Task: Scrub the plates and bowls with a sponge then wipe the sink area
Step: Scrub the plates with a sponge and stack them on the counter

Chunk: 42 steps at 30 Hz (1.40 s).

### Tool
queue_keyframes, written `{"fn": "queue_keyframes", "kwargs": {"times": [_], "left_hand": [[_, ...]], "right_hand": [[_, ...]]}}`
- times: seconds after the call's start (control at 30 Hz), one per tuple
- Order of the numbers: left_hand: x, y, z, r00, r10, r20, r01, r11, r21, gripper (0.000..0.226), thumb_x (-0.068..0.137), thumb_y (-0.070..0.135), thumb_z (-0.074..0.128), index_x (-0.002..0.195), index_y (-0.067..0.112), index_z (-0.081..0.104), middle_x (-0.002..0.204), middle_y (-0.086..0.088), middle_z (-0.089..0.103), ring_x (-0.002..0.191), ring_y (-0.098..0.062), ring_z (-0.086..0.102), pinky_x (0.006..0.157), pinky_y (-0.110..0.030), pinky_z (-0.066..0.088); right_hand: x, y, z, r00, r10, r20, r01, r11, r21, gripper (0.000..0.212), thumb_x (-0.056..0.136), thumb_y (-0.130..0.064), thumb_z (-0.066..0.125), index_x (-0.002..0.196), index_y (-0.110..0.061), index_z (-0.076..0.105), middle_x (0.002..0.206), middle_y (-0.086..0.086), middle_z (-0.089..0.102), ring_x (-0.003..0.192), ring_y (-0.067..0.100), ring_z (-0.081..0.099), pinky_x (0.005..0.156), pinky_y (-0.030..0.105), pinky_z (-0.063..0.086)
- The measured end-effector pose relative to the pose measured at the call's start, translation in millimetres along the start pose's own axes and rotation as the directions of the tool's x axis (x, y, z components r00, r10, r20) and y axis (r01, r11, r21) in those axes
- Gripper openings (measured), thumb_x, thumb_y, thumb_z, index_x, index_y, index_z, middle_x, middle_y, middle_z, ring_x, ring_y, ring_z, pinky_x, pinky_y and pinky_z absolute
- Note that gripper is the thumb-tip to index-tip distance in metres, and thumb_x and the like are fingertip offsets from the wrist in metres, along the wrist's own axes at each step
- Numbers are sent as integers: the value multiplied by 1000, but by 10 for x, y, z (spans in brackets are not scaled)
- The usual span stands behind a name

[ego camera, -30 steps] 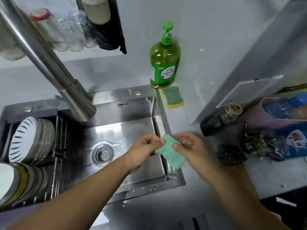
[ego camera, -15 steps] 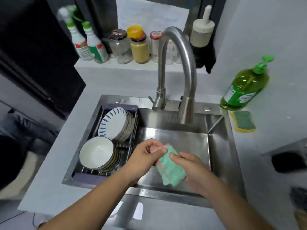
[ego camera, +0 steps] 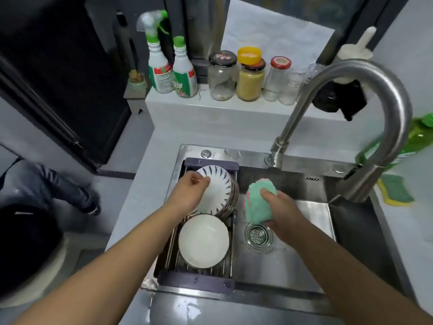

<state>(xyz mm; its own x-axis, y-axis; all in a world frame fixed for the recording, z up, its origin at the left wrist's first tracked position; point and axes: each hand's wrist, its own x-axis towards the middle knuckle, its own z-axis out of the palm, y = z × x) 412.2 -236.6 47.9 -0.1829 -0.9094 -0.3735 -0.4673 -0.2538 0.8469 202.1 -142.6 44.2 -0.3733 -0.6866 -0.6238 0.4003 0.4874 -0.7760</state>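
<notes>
Green cloth: bunched in my right hand, fingers curled round it, thumb across its front; pink edging shows on its left side.
Right grip, place: over the steel sink; drain strainer sits just below the cloth's lower edge.
Left hand: fingertips pinch the upper left rim of the striped plate; closed onto it.
Striped plate: on edge, front of the plate stack in the rack, just left of my right grip.
White bowl: same rack, just nearer to me than my left grip, hollow facing up; neither hand touches it.
Faucet: arches above and right of my right grip, apart from the cloth.
Yellow-green sponge: on the counter well right of my right grip, beyond the faucet.
Soap bottle: behind that sponge, blurred.
</notes>
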Motion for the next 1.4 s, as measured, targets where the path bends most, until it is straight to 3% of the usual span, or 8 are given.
{"fn": "queue_keyframes", "kwargs": {"times": [0.1,0.2,0.4,0.6,0.77,1.13,1.3,1.4], "left_hand": [[273,-143,-98,995,-78,61,70,989,127,45,102,48,52,134,16,51,119,-2,62,86,-12,57,68,-25,43],[524,-301,-122,985,-126,121,100,975,199,59,104,52,45,150,16,40,134,-4,54,110,-21,54,84,-30,37],[964,-424,-122,986,-76,148,25,947,320,51,103,59,36,131,22,56,121,-3,63,129,-33,50,110,-47,40],[1133,-422,-90,977,-82,197,-44,828,558,66,100,66,20,136,21,54,125,-7,66,129,-33,48,110,-49,36],[1194,-354,-79,967,-115,229,-24,849,527,103,73,86,3,131,22,60,130,-9,63,120,-34,56,108,-52,41],[1246,-381,-77,964,-123,235,-3,882,471,95,75,94,11,109,27,69,130,-13,61,120,-37,56,107,-51,45],[1240,-396,-74,966,-116,232,-1,893,450,80,75,93,13,76,26,58,118,-16,65,111,-37,60,103,-50,47],[1246,-408,-68,968,-89,236,-30,889,458,81,81,88,15,85,23,64,115,-11,66,113,-34,58,105,-50,46]], "right_hand": [[130,41,180,998,57,-17,-57,998,-2,16,98,-18,60,112,-9,57,108,17,64,84,30,67,59,38,56],[225,97,316,994,104,-11,-104,994,38,12,98,-15,59,109,-9,58,105,18,65,84,32,66,68,42,55],[393,184,438,995,97,-23,-96,994,58,18,97,-16,61,112,-7,60,105,18,69,87,32,69,70,44,57],[451,278,444,995,89,34,-87,995,-48,36,90,-16,72,120,-1,59,109,24,69,87,35,71,68,43,57],[476,280,503,998,53,-25,-56,989,-134,37,83,-15,80,114,-4,62,105,21,72,92,36,73,74,51,62],[535,354,718,973,-98,-208,22,939,-342,37,76,-15,85,104,-9,61,92,5,67,77,16,65,59,28,52],[591,417,724,950,-172,-260,43,898,-437,32,77,-18,81,101,-8,63,94,8,68,81,21,66,71,35,57],[601,392,738,940,-226,-254,52,834,-549,34,78,-24,81,98,-10,57,89,2,62,75,14,59,60,26,47]]}}
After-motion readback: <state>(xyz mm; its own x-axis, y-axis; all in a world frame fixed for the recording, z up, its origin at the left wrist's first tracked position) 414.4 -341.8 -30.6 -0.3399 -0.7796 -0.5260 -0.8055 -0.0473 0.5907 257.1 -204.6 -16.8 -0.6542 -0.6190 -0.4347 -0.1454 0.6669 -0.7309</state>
